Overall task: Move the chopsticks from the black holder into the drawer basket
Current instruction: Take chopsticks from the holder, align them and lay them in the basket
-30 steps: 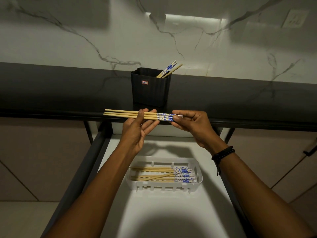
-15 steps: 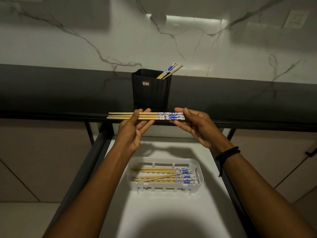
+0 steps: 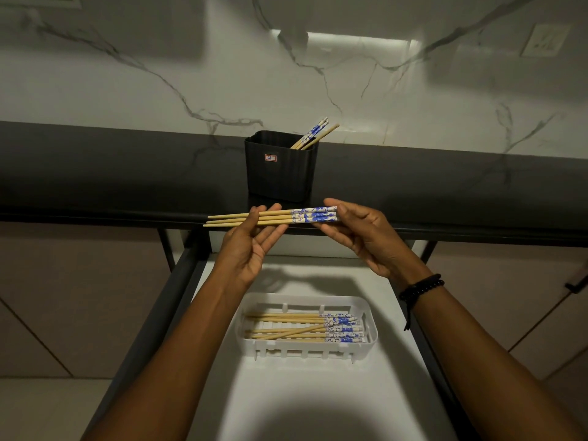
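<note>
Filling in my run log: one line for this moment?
hands: left + right hold chopsticks level | holder: some remain | basket: several in

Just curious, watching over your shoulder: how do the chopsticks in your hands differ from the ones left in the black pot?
The held chopsticks lie level, side by side, gripped by the left hand and right hand; the holder chopsticks lean steeply against the black holder.
The held ones show full length; the holder ones show only their upper ends.
The held ones hang above the open drawer; the others stand on the counter.
Both are pale wood with blue-and-white ends.
</note>
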